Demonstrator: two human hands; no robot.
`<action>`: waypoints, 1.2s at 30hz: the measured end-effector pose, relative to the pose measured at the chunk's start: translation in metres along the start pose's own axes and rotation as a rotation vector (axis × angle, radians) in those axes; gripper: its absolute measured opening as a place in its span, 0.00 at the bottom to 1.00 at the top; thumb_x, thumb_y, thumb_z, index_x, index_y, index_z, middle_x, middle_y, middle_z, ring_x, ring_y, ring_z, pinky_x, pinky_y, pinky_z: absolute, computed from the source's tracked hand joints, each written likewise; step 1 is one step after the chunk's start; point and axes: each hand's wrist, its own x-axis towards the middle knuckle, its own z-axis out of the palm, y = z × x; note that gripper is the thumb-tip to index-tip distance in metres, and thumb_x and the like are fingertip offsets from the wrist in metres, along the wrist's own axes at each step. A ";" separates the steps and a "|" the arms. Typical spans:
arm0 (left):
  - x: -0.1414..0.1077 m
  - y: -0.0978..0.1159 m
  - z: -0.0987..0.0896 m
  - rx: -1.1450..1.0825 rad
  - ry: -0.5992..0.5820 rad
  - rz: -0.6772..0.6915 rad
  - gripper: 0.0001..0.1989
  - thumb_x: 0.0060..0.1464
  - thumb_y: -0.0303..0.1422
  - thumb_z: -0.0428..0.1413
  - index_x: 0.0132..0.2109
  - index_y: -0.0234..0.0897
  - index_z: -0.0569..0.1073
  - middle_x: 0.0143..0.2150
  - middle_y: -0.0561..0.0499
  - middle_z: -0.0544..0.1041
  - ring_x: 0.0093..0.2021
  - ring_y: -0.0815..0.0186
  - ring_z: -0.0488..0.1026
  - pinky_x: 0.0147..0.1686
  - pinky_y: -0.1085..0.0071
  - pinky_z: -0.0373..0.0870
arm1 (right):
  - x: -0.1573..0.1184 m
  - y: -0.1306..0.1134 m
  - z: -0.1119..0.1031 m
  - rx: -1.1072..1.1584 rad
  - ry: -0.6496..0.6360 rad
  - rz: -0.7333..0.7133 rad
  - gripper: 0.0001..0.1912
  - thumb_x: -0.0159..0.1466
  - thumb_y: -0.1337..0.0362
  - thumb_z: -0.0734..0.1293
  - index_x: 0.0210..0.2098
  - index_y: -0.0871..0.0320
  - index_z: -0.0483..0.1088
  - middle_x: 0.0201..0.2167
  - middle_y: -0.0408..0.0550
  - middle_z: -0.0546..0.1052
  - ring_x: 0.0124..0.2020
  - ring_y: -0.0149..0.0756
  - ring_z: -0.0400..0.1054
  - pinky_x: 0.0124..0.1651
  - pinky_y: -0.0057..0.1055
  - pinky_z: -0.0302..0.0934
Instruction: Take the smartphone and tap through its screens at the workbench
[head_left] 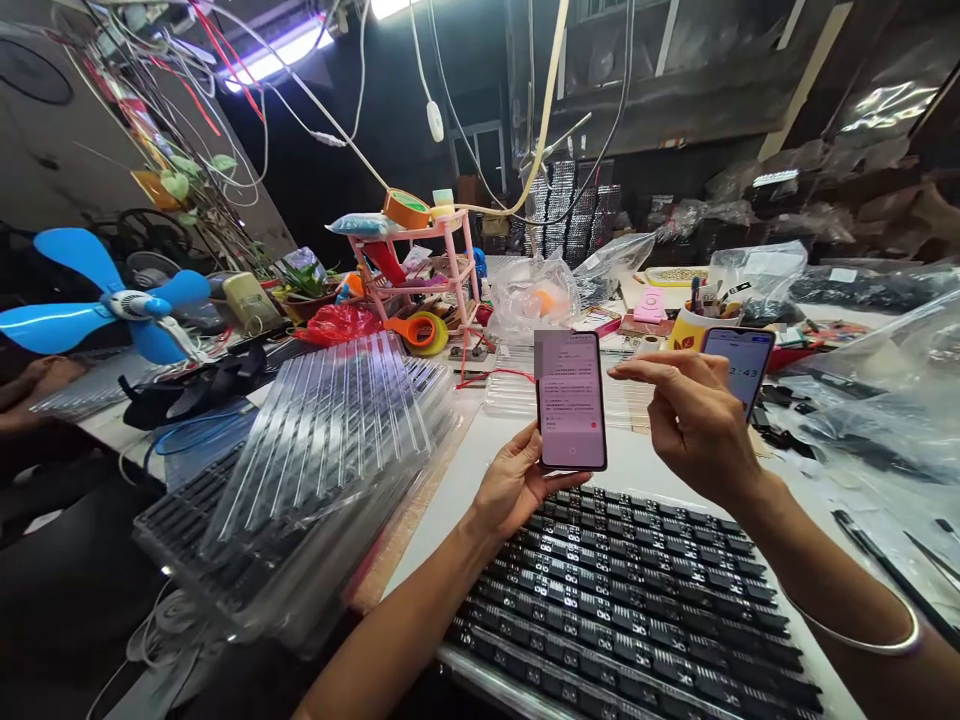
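My left hand (pixel 514 485) holds a smartphone (pixel 571 400) upright above the white table, its lit pink screen facing me with text on it. My right hand (pixel 694 415) hovers just right of the phone, fingers loosely curled and the forefinger stretched toward the screen's right edge, holding nothing. Below both hands lies a tray of black parts (pixel 637 610) laid out in rows.
A second phone (pixel 739 365) stands propped behind my right hand. A stack of clear plastic trays (pixel 322 450) fills the left. A blue fan (pixel 112 305), a pink rack (pixel 427 270) with tape rolls, plastic bags (pixel 885 390) and hanging cables crowd the bench.
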 end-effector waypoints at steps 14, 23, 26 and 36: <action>0.000 0.004 0.001 -0.007 -0.018 0.013 0.16 0.60 0.32 0.51 0.55 0.37 0.70 0.53 0.42 0.73 0.49 0.56 0.73 0.47 0.53 0.72 | -0.009 -0.010 0.012 0.203 -0.242 -0.196 0.19 0.60 0.80 0.54 0.46 0.60 0.65 0.42 0.54 0.72 0.45 0.39 0.65 0.47 0.43 0.54; -0.001 0.006 0.000 -0.049 -0.043 0.037 0.14 0.61 0.32 0.50 0.52 0.34 0.71 0.50 0.42 0.75 0.44 0.57 0.76 0.46 0.55 0.72 | -0.010 -0.017 0.011 0.269 -0.330 -0.275 0.18 0.62 0.79 0.53 0.46 0.61 0.65 0.43 0.55 0.73 0.46 0.40 0.63 0.46 0.43 0.51; -0.002 0.006 0.000 -0.039 -0.058 0.034 0.15 0.61 0.32 0.50 0.54 0.34 0.70 0.51 0.42 0.75 0.45 0.56 0.76 0.46 0.55 0.72 | -0.010 -0.015 0.012 0.236 -0.302 -0.267 0.19 0.62 0.80 0.53 0.47 0.61 0.65 0.44 0.55 0.72 0.48 0.41 0.63 0.47 0.43 0.52; -0.002 0.001 0.000 0.007 -0.060 -0.022 0.16 0.61 0.33 0.50 0.55 0.35 0.69 0.50 0.42 0.76 0.46 0.54 0.75 0.45 0.54 0.73 | -0.002 -0.005 0.009 -0.098 -0.080 0.002 0.29 0.58 0.82 0.56 0.55 0.55 0.61 0.57 0.49 0.67 0.56 0.47 0.59 0.54 0.49 0.48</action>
